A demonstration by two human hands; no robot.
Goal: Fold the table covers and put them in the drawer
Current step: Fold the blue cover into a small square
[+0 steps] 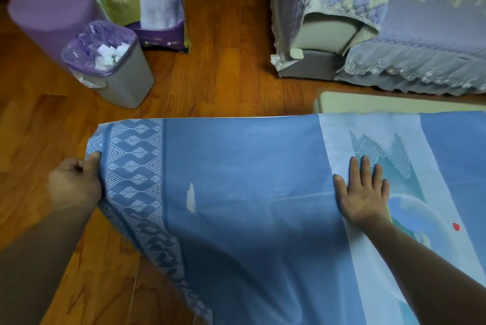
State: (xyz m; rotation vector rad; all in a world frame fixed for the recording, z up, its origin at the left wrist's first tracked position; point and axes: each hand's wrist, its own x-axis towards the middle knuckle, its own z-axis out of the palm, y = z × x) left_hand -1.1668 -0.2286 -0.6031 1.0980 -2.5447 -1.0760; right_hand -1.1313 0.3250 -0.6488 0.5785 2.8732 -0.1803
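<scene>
Item: 1 blue table cover is spread flat, its far edge straight, its left end draped off the support toward the wooden floor.
Support: a pale table is seen only as a strip beyond the cover's far edge.
Left hand: the left hand is at the cover's left end; the patterned border is pinched between thumb and curled fingers.
Right hand: the right hand is laid flat on the cover's right part, fingers straight and spread, pressing on a pale printed panel.
Handling (judged): the cloth is taken to be light, thin and limp; it sags where unsupported and would likely slide on a smooth top unless pinned.
Hold points (judged): corners and hemmed edges are best taken, 1 hand anchoring while the other carries the end over.
Texture: smooth plain-blue field, white geometric border, faint crease lines, 1 small white mark left of the cover's centre.
Surroundings: beyond the cover's left end a grey bin with purple liner is standing; beyond its right end, a sofa under lilac quilted lace-edged fabric.
Drawer: not seen.
</scene>
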